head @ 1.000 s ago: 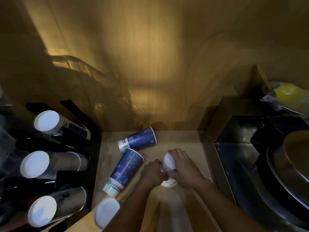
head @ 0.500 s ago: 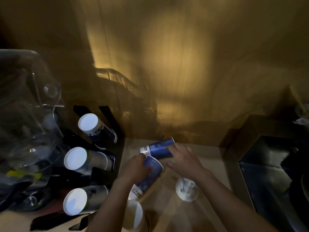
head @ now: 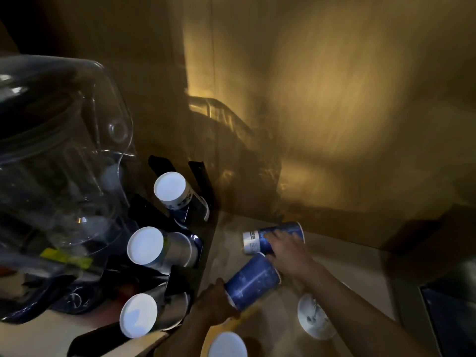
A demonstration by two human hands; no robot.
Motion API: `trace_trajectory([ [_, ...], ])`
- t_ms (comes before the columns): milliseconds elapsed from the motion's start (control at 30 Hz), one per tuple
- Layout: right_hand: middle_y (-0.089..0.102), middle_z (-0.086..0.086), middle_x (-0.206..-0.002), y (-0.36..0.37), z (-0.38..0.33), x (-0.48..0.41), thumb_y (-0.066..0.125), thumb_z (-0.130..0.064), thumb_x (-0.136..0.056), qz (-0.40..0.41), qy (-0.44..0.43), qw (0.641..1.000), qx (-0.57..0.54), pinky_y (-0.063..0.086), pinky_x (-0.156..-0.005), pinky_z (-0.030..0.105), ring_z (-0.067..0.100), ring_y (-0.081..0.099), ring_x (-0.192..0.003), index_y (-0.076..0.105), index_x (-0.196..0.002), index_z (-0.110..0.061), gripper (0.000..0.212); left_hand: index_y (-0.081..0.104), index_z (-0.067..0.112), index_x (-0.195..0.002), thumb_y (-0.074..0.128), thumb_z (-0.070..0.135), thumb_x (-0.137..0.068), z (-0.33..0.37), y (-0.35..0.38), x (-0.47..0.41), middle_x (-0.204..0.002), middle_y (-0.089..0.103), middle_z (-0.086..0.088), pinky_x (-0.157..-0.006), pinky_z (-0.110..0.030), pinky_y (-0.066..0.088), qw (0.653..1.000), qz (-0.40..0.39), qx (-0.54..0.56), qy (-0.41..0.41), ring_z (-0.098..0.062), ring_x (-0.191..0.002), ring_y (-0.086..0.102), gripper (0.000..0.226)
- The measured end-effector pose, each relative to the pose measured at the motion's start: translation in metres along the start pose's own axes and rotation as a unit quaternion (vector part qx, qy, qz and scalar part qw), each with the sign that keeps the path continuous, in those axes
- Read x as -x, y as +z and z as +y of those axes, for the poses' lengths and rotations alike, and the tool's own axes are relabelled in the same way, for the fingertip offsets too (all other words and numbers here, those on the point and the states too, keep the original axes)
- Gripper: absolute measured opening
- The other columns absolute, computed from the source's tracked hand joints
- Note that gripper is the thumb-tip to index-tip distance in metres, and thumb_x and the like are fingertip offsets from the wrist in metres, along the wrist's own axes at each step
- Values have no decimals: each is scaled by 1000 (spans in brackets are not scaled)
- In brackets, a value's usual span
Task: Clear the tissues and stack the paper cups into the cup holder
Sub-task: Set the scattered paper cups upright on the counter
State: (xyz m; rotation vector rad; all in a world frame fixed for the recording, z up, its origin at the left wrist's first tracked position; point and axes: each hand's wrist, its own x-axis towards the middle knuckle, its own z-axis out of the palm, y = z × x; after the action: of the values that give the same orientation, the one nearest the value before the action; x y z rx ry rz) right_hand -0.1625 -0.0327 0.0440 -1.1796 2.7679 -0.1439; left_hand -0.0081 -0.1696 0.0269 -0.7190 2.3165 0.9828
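Note:
Two blue paper cups lie on the wooden counter. My left hand (head: 215, 302) grips the nearer blue cup (head: 253, 280) at its base and lifts it off the counter. My right hand (head: 289, 256) rests with fingers wrapped over the far blue cup (head: 270, 237), which lies on its side near the wall. A white cup (head: 315, 318) stands upside down under my right forearm. Another white cup base (head: 228, 345) shows at the bottom edge. The black cup holder (head: 198, 181) on the left holds three stacks of cups (head: 145, 244), bases towards me.
A clear plastic cover (head: 64, 140) bulges at the left above the holder. A wooden wall rises close behind the counter. A dark metal appliance (head: 448, 305) borders the counter on the right.
Both hands left the white cup, which now stands on the counter. My left hand took the nearer blue cup and lifted it; my right hand closed over the far blue cup.

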Motion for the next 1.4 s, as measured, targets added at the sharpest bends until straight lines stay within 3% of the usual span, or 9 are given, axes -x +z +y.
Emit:
trace_trajectory([
  [233, 51, 8, -123, 9, -4, -47, 59, -29, -81, -18, -50, 998, 32, 31, -94, 39, 27, 46, -113, 44, -119, -17, 42, 38, 21, -130, 71, 30, -73, 7, -18, 25, -130, 51, -6, -97, -33, 45, 983, 148, 109, 12, -25, -118, 53, 67],
  [400, 51, 10, -126, 20, -15, -70, 57, -33, -82, -69, -83, 990, 86, 30, -95, 40, 29, 44, -116, 44, -122, -15, 45, 36, 29, -124, 72, 34, -67, 21, -32, 43, -125, 44, 4, -96, -32, 41, 964, 259, 34, 54, -20, -117, 41, 67],
  [600, 51, 9, -127, 33, -13, -77, 56, -31, -82, -81, -105, 985, 109, 28, -97, 41, 28, 45, -116, 39, -124, -15, 48, 33, 22, -130, 70, 33, -72, 25, -32, 35, -130, 41, 4, -101, -24, 31, 955, 288, 38, 56, -16, -121, 34, 70],
  [800, 51, 12, -126, 20, -2, -77, 59, -37, -77, -47, -104, 990, 86, 28, -97, 41, 30, 42, -117, 39, -126, -13, 58, 41, 27, -128, 73, 32, -71, 32, -33, 26, -125, 45, 4, -101, -30, 36, 951, 271, 102, 103, -18, -118, 38, 66],
  [967, 49, 8, -126, -18, 8, -73, 64, -42, -75, 66, -43, 995, -64, 36, -93, 38, 27, 46, -114, 35, -128, -15, 66, 47, 37, -126, 76, 28, -70, 36, -30, 13, -124, 48, 5, -103, -41, 39, 947, 247, 152, 139, -21, -119, 44, 64],
  [1133, 50, 13, -124, -67, 10, -53, 77, -29, -67, 179, 28, 954, -240, 44, -94, 43, 29, 48, -113, 39, -129, -13, 74, 48, 33, -121, 85, 24, -56, 42, -29, -3, -120, 55, -1, -94, -48, 49, 926, 240, 270, 108, -25, -111, 54, 75],
  [1200, 52, 10, -116, -84, 11, -42, 79, -22, -65, 231, 18, 930, -286, 45, -91, 33, 24, 50, -107, 45, -122, -11, 67, 51, 35, -113, 85, 24, -57, 42, -28, -8, -117, 57, 2, -92, -47, 51, 925, 236, 272, 125, -22, -107, 56, 67],
  [1300, 46, -18, -105, -109, 9, -20, 78, -20, -67, 277, 22, 893, -355, 34, -77, -2, -7, 45, -94, 43, -118, -24, 62, 51, 45, -106, 85, 20, -59, 40, -27, -12, -119, 57, 8, -93, -41, 51, 923, 219, 275, 154, -17, -109, 54, 63],
  [1400, 46, -21, -108, -127, 2, 4, 76, -22, -70, 292, 0, 871, -395, 36, -73, -4, -19, 43, -100, 37, -117, -35, 62, 49, 47, -105, 85, 16, -60, 37, -26, -17, -123, 55, 7, -97, -44, 49, 919, 208, 295, 156, -18, -114, 52, 65],
])
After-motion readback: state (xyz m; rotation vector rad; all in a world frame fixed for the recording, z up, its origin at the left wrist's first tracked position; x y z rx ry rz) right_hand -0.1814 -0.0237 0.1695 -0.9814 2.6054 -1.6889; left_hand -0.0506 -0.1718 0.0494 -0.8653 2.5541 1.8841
